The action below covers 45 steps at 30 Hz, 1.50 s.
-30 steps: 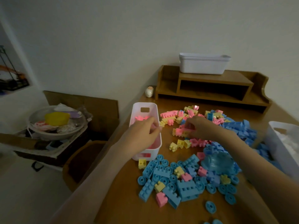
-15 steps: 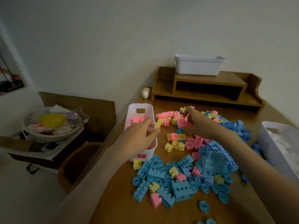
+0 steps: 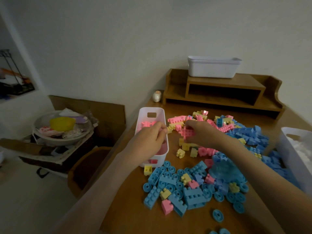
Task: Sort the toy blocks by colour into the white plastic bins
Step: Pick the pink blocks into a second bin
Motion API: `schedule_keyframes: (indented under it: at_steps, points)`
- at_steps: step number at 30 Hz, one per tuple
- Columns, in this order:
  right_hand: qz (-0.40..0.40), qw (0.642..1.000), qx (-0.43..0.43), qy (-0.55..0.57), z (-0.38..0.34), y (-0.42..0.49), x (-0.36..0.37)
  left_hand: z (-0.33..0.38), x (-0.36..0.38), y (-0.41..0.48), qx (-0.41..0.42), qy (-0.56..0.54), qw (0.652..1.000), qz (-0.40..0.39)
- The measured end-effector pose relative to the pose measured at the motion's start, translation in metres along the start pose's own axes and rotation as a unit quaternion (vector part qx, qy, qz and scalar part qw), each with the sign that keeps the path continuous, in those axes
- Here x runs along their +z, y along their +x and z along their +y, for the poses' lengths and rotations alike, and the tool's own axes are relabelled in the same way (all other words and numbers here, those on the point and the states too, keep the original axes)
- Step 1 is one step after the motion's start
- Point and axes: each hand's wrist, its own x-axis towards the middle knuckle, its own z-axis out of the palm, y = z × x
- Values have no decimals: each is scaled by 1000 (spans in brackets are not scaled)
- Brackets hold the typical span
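**Pink block held beside the pink bin**

The right hand pinches a pink studded plastic block between thumb and fingertips. It holds the block just above the scattered pink and yellow blocks in the middle of the brown wooden desk, near the right side of the narrow white plastic bin. That bin stands at the desk's left edge and holds a layer of pink blocks.

The left hand lies over the bin's right rim with its fingers curled. Something pink shows at the fingertips, but I cannot tell whether the hand grips the rim, a piece, or nothing.

Nearer the camera lies a heap of blue bricks and blue round wheels, with a few yellow and pink pieces mixed in. A wider white bin sits at the desk's right edge, with more blue blocks beside it. At the back, stacked white tubs rest on a wooden shelf riser.
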Motion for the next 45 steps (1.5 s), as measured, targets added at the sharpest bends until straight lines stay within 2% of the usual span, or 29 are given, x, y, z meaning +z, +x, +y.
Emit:
schedule_keyframes:
  at_steps: [4, 8, 11, 14, 17, 19, 22, 24, 27, 29, 32, 37, 41, 45]
  points:
    - [49, 999, -5, 19, -15, -3, -13, -1, -2, 0, -5, -20, 999, 35]
    - [94, 990, -57, 88, -47, -7, -21, -5, -5, 1, -20, -51, 995, 86]
    - [66, 987, -110, 99, -73, -8, -21, -5, -14, 1, -44, -121, 984, 127]
    - [20, 988, -127, 89, -88, -1, -14, -11, -24, 2, -75, -154, 974, 152]
    - [-21, 987, -128, 99, -88, 9, -3, -24, -31, 7, -117, -142, 976, 119]
    - [1, 981, -132, 141, -82, 14, -1, -28, -33, 10, -126, -136, 979, 86]
    - [98, 973, -106, 178, -63, 23, 1, -24, -30, 15, -104, -117, 985, 67]
    - [143, 977, -42, 151, -41, 37, 3, -20, -27, 20, -91, -89, 990, 64]
    - [97, 992, 68, 37, -12, 57, 8, -17, -22, 27, -88, -61, 993, 52]
    - [39, 995, 89, -20, 0, 67, 13, -18, -17, 30, -91, -50, 994, 46]
    - [-13, 992, 86, -95, 5, 77, 20, -21, -10, 31, -86, -48, 994, 52]
    - [21, 992, 74, -98, 4, 77, 18, -26, -6, 32, -88, -58, 994, 37]
    - [33, 998, 58, -5, 0, 65, 10, -28, -6, 30, -90, -23, 994, 65]
    - [86, 995, 7, 55, -21, 47, -8, -31, -7, 28, -109, 17, 987, 119]
